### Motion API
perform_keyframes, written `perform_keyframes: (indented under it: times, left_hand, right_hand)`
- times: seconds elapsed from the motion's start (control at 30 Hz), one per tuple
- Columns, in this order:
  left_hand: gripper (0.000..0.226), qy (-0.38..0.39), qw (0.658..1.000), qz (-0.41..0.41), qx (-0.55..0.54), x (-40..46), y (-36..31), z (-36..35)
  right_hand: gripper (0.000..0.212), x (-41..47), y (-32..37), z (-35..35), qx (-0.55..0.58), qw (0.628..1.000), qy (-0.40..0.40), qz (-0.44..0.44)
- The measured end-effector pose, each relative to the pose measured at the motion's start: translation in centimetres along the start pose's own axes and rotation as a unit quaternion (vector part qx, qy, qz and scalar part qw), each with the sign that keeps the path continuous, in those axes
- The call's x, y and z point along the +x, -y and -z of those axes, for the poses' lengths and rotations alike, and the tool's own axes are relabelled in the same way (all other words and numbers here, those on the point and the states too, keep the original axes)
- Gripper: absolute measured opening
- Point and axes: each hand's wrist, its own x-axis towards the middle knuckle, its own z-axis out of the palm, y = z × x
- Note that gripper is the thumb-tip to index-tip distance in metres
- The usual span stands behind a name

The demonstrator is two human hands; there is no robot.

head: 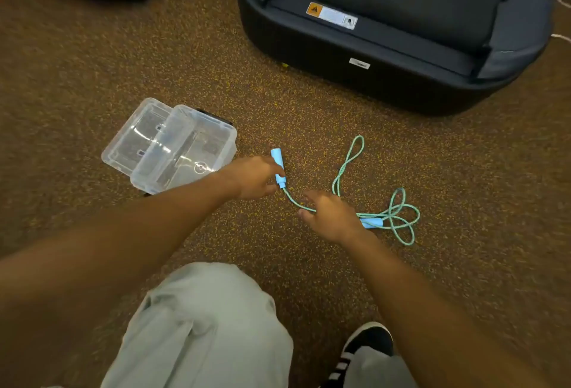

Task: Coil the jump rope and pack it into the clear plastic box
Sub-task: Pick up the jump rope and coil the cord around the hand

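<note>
Head view looks down at a speckled brown carpet, with the person's two bare arms reaching forward over a pale grey trouser leg. At about ten o'clock from the centre of the picture sits the clear plastic box, open, its clear lid lying against its nine o'clock side. The left hand is just beside the box, at its three o'clock, with fingers curled around one blue handle of the jump rope. From that handle the green cord runs toward four o'clock to the right hand, whose thumb and fingers appear to pinch the cord, though blur leaves the exact grip uncertain. Past the right hand, at its three o'clock, the second blue handle lies on the carpet among loose loops of cord, with one long loop stretching toward twelve o'clock. A large dark padded object fills the one o'clock corner, well apart from the rope. A black shoe with white stripes shows at five o'clock.
</note>
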Motion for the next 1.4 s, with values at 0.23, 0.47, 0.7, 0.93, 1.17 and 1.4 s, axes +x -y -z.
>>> perform_keyframes:
  times: [0.23, 0.47, 0.7, 0.93, 1.17, 1.4]
  left_hand:
    - [0.045, -0.027, 1.000, -0.007, 0.005, 2.6, 1.5, -2.7]
    - [0.036, -0.017, 0.998, -0.036, 0.048, 5.7, 2.9, -5.6]
    - [0.046, 0.025, 0.979, -0.080, 0.184, 8.7, 3.8, -8.9]
    - [0.026, 0.010, 0.946, -0.105, 0.306, 8.8, 4.0, -10.8]
    - [0.028, 0.063, 0.986, -0.114, 0.105, 7.9, 4.4, -10.2]
    - [0.018, -0.001, 0.980, -0.154, -0.125, 6.5, 4.2, -8.5]
  right_hand:
    - [0.055, 2.8, -1.4, -2.2, 0.005, 1.000, 0.005, -0.014]
    - [0.050, 5.4, -2.1, -4.8, 0.034, 0.999, 0.004, -0.016]
    - [0.055, 6.9, -3.4, -6.5, 0.036, 0.999, 0.017, -0.019]
    - [0.052, 8.1, -4.0, -7.6, 0.033, 0.999, 0.022, -0.023]
    - [0.054, 8.2, -3.5, -7.9, 0.036, 0.999, 0.001, 0.000]
    - [0.038, 9.1, -2.3, -7.4, 0.096, 0.994, -0.038, 0.018]
